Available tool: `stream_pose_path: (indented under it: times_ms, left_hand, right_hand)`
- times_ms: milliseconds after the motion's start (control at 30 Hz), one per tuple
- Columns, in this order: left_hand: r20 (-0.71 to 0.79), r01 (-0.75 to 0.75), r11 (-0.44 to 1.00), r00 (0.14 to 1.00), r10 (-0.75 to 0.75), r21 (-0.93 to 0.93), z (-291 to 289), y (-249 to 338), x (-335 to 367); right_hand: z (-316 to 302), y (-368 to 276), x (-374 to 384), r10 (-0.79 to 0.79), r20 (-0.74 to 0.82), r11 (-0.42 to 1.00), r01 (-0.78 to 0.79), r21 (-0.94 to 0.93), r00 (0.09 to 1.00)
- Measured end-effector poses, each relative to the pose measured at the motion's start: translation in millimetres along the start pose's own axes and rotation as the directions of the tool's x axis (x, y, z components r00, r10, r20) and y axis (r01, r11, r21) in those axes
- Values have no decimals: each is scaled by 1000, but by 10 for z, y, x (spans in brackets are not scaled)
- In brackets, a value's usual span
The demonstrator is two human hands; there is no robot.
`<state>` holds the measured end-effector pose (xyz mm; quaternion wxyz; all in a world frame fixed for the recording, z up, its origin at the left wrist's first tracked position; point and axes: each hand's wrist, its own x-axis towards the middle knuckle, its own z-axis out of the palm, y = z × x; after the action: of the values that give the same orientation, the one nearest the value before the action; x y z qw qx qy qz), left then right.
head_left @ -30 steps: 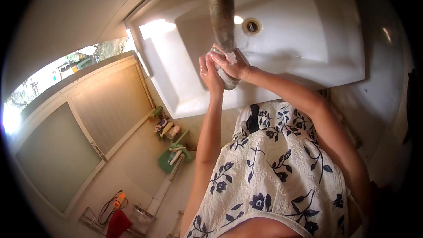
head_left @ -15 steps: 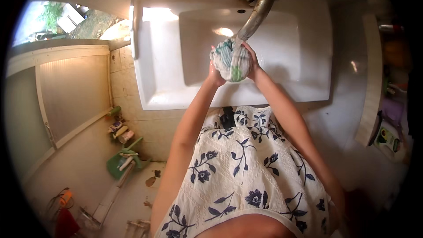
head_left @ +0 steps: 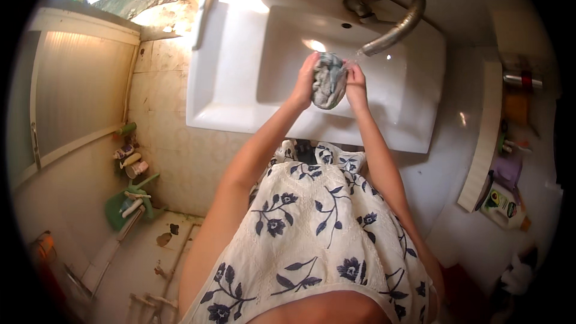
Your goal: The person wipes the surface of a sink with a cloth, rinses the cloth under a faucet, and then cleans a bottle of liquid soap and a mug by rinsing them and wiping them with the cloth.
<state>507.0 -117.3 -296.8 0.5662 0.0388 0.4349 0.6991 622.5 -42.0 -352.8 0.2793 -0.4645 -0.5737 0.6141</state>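
A bunched-up cloth (head_left: pixel 328 87), greyish white with blue-green patches and deep folds, is held over the white sink basin (head_left: pixel 288 66). My left hand (head_left: pixel 306 81) grips its left side, fingers closed around it. On the other side my right hand (head_left: pixel 356 81) presses the cloth with bent fingers. Just above the right fingers is the mouth of the curved metal faucet (head_left: pixel 393 35), with a little water splashing between spout and hand. The cloth's underside is hidden.
A shelf (head_left: pixel 483 138) on the right wall side holds a white bottle (head_left: pixel 503 205) and a purple container (head_left: pixel 507 171). To the left stand a framed panel door (head_left: pixel 84 84) and, lower down, a green plastic dustpan-like piece (head_left: pixel 123 207). Pipes (head_left: pixel 159 300) run along the floor.
The cloth has been turned and squeezed narrower, so a folded grey face shows. It has shifted left of the spout. The whole view has tilted.
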Motion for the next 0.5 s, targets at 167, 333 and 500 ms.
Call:
stream_pose_path:
  times_ms: [167,333,500]
  left_hand:
    - [-265,14,685,928,263,729,457,28,-163]
    - [-124,-154,468,851,510,870,667,-59,-299]
    - [61,-268,338,855,514,902,586,-32,-206]
  right_hand:
    - [16,-351,-353,295,139,915,-322,242,945]
    - [67,-977,-391,256,7,903,-242,355,967]
    - [122,-944,-325,252,12,866,-230,444,968]
